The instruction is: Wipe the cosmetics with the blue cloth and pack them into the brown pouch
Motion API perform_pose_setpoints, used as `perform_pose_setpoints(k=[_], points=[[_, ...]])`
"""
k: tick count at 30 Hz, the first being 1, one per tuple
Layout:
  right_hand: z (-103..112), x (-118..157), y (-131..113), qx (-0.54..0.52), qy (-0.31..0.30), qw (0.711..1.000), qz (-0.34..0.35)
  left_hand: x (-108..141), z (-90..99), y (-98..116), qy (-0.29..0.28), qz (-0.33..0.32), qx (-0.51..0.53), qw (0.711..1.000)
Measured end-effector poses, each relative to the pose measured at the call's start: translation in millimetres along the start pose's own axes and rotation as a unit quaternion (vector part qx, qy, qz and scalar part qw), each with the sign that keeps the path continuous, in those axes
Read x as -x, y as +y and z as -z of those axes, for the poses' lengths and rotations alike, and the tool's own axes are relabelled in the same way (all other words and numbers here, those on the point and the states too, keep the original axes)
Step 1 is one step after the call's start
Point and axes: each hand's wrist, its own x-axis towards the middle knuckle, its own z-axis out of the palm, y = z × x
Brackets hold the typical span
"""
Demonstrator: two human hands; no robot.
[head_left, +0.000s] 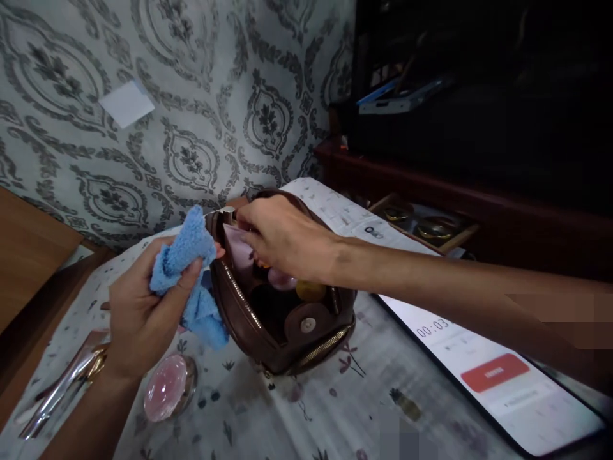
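At center, my left hand is gripping a blue cloth; my right hand, half-curled, is reaching inside a brown bag, its hold unclear.

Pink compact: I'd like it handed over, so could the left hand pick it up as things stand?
Probably not: the left hand holds the blue cloth, though the pink compact lies close by, uncovered.
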Motion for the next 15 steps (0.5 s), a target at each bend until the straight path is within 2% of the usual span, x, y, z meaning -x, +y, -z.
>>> perform_pose_setpoints(k=[3,7,12,15], points=[[-5,-12,2,0.135,-0.056,0.989,-0.021,-5,2.5,-1,-0.013,0.040,0.048,0.998],[-2,-23,4,0.121,-0.050,0.991,-0.043,-33,5.0,-5,-0.027,0.019,0.003,0.999],[0,-23,3,0.127,-0.045,0.988,-0.075,-89,-5.8,-15,-0.167,-0.033,-0.083,0.982],[-1,-22,7,0.111,-0.043,0.990,-0.080,-111,-16.4,-23,-0.224,-0.051,-0.123,0.965]])
